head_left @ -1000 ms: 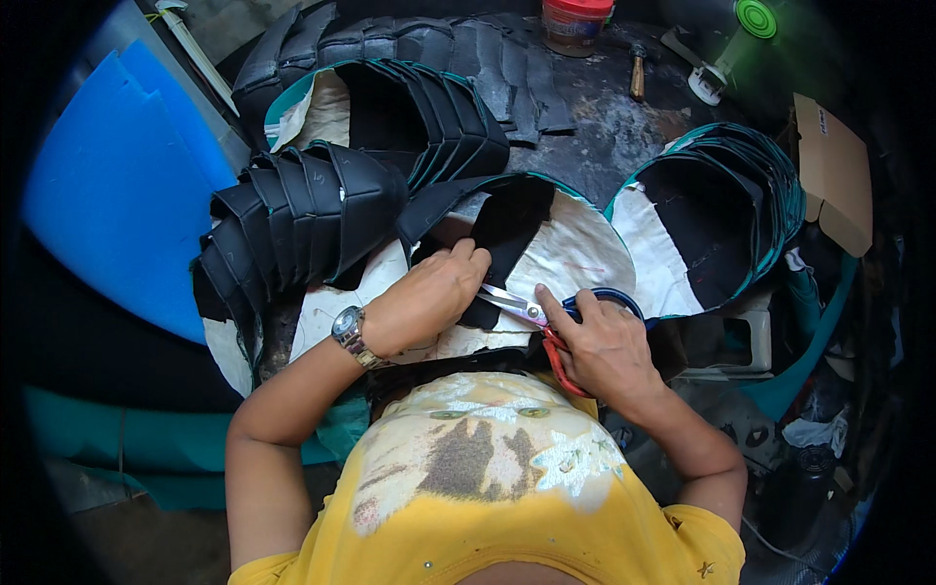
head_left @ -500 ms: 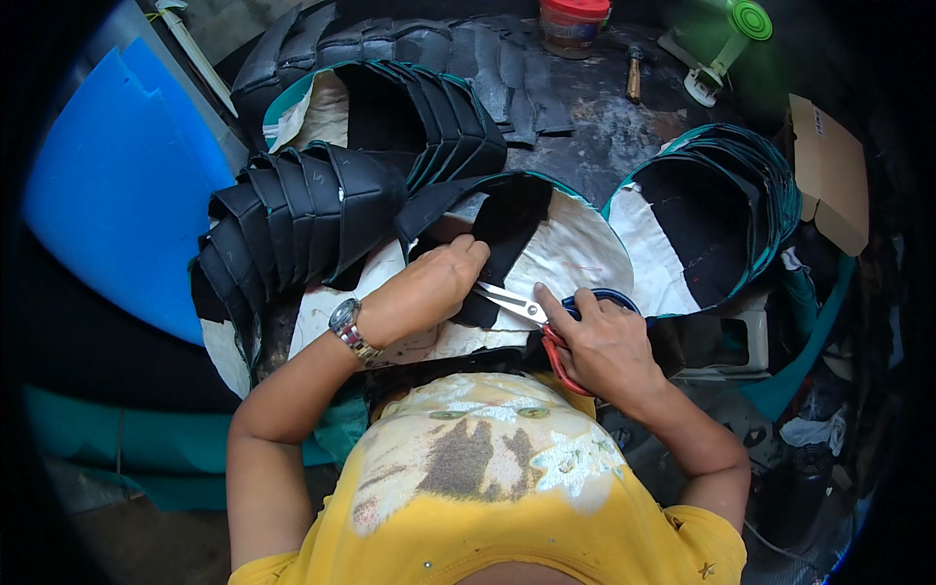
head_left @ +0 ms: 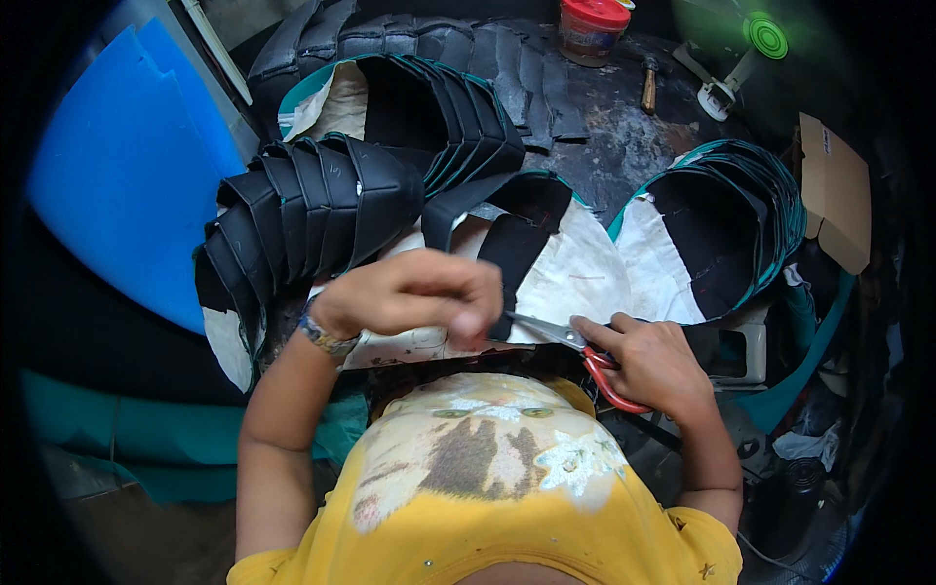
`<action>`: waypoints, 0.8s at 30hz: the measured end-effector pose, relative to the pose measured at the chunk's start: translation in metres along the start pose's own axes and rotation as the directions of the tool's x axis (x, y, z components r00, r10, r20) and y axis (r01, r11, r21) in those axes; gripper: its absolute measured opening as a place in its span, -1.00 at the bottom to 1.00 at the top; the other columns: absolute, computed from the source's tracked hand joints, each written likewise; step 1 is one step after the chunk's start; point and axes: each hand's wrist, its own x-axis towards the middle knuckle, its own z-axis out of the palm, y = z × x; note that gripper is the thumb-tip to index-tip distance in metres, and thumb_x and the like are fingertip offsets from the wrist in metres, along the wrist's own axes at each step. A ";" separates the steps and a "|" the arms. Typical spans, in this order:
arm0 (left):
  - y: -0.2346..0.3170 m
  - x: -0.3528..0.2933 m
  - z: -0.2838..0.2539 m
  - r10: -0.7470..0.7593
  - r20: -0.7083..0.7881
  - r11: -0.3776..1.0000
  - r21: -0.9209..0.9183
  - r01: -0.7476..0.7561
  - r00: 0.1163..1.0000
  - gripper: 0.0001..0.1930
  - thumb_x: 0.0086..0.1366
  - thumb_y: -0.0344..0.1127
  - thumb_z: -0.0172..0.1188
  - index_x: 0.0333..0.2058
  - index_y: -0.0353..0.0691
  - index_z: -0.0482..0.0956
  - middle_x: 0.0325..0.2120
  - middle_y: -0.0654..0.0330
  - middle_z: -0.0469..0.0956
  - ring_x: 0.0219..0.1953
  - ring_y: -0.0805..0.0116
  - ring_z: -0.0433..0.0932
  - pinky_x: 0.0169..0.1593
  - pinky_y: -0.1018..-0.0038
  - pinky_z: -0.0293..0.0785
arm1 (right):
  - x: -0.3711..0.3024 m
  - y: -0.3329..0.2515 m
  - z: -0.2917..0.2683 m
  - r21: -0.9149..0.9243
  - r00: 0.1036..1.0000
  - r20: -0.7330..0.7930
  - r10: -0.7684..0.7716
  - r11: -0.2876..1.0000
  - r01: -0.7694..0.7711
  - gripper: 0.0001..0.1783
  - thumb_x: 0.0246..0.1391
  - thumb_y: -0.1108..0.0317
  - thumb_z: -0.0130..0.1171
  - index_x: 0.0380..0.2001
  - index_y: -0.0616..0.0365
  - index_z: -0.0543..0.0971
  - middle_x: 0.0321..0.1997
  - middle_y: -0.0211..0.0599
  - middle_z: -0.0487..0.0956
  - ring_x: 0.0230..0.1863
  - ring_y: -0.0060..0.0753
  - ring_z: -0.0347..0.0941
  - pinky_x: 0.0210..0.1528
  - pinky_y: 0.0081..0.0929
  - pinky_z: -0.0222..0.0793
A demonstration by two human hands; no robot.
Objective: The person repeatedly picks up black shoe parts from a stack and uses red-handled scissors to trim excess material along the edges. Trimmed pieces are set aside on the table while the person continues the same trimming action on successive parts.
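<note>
On the cluttered worktable (head_left: 624,146), just in front of the person's chest, a black strip (head_left: 515,255) of material lies across a white sheet (head_left: 575,278). The left hand (head_left: 409,292) hovers curled over the near end of that strip, fingers bent in and bunched together at the tips as if pinching it; whether they actually grip the strip cannot be told, since the fingertips are blurred. A watch (head_left: 324,336) sits on that wrist. The right hand (head_left: 655,361) is closed around the red handles of a pair of scissors (head_left: 570,341), with the forefinger stretched along the top. The metal blades point left toward the bottom end of the black strip and reach it right beside the left fingertips; the blades look nearly closed.

To the left of the strip stands a fanned stack of black pieces (head_left: 292,219), overlapping one another. Behind it a second stack with teal edges (head_left: 439,112) curves around a white lining. To the right, a third curved stack (head_left: 731,229), also teal-edged, holds black and white panels. At the far edge of the table stand a jar with a red lid (head_left: 593,27) and a small hammer (head_left: 648,86). A blue sheet (head_left: 122,185) leans at the left, and a piece of cardboard (head_left: 834,190) lies at the right.
</note>
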 end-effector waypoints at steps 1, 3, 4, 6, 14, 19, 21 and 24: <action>0.006 -0.006 0.001 0.215 0.082 0.943 -0.276 -0.185 0.973 -0.70 0.43 -0.23 0.11 -0.40 -0.36 0.59 -0.40 0.02 0.55 -0.41 0.22 0.55 -0.18 0.28 0.51 | -0.004 0.001 0.000 0.001 1.000 -0.012 0.024 1.000 -0.024 -0.43 0.11 0.16 0.22 0.22 -0.16 0.47 -0.32 -0.14 0.59 -0.42 -0.12 0.60 -0.38 -0.19 0.47; 0.010 -0.006 0.000 0.482 0.415 0.793 -0.582 -0.181 0.772 -0.65 0.41 -0.17 0.14 -0.47 -0.31 0.61 -0.40 0.02 0.54 -0.29 0.19 0.55 -0.12 0.22 0.49 | -0.006 0.002 0.006 -0.022 0.994 -0.105 0.010 1.000 -0.012 -0.40 0.05 0.14 0.28 0.22 -0.18 0.48 -0.31 -0.19 0.56 -0.43 -0.19 0.58 -0.42 -0.23 0.46; 0.013 -0.009 0.003 0.520 0.355 0.786 -0.555 -0.272 0.777 -0.66 0.37 -0.19 0.18 -0.48 -0.34 0.63 -0.43 0.01 0.56 -0.27 0.14 0.57 -0.10 0.20 0.50 | -0.007 0.002 0.010 -0.043 0.990 -0.143 -0.010 0.999 0.004 -0.39 0.04 0.14 0.30 0.21 -0.18 0.49 -0.31 -0.20 0.56 -0.42 -0.22 0.58 -0.43 -0.25 0.46; 0.014 -0.012 0.011 0.381 0.013 0.925 -0.008 -0.381 0.925 -0.71 0.32 -0.22 0.22 -0.47 -0.35 0.64 -0.38 0.01 0.56 -0.24 0.12 0.57 -0.10 0.22 0.50 | -0.005 0.001 0.018 -0.089 0.978 -0.203 -0.046 0.996 0.028 -0.37 0.02 0.13 0.32 0.21 -0.17 0.49 -0.31 -0.22 0.54 -0.43 -0.25 0.58 -0.46 -0.30 0.46; -0.047 -0.011 0.034 0.119 -0.564 0.388 0.784 0.485 0.817 -0.41 0.11 -0.48 0.20 0.19 -0.09 0.48 0.42 -0.07 0.00 0.48 -0.18 -0.14 0.44 0.02 -0.08 | 0.015 -0.009 0.033 -0.138 0.954 -0.272 -0.129 0.986 0.094 -0.35 0.00 0.15 0.33 0.22 -0.11 0.47 -0.34 -0.22 0.54 -0.46 -0.24 0.58 -0.49 -0.32 0.46; -0.076 -0.021 0.038 0.275 -0.593 0.413 0.784 0.464 0.757 -0.23 0.07 -0.61 -0.01 0.34 -0.08 0.26 0.43 -0.09 -0.05 0.48 -0.20 -0.16 0.43 -0.02 -0.03 | 0.016 0.003 0.035 -0.021 0.972 -0.128 -0.196 0.981 0.194 -0.32 -0.04 0.22 0.37 0.22 -0.08 0.46 -0.33 -0.25 0.53 -0.43 -0.19 0.57 -0.45 -0.29 0.46; -0.079 -0.019 0.041 0.337 -0.634 0.478 0.752 0.454 0.696 -0.25 0.07 -0.65 -0.06 0.31 -0.11 0.32 0.43 -0.09 -0.03 0.48 -0.15 -0.11 0.45 0.06 -0.04 | 0.016 0.009 0.036 0.025 0.953 -0.234 -0.191 0.979 0.202 -0.29 -0.07 0.27 0.40 0.22 -0.07 0.44 -0.30 -0.24 0.53 -0.40 -0.20 0.56 -0.43 -0.29 0.46; -0.075 -0.012 0.046 0.249 -0.829 0.813 0.460 0.358 0.500 -0.30 0.05 -0.72 -0.14 0.21 -0.17 0.48 0.42 -0.07 0.06 0.46 -0.03 0.04 0.47 0.18 -0.07 | 0.033 0.016 0.037 0.230 0.782 -0.616 0.095 0.971 0.063 -0.31 -0.06 0.35 0.41 0.19 0.00 0.44 -0.29 -0.17 0.49 -0.35 -0.16 0.54 -0.40 -0.27 0.44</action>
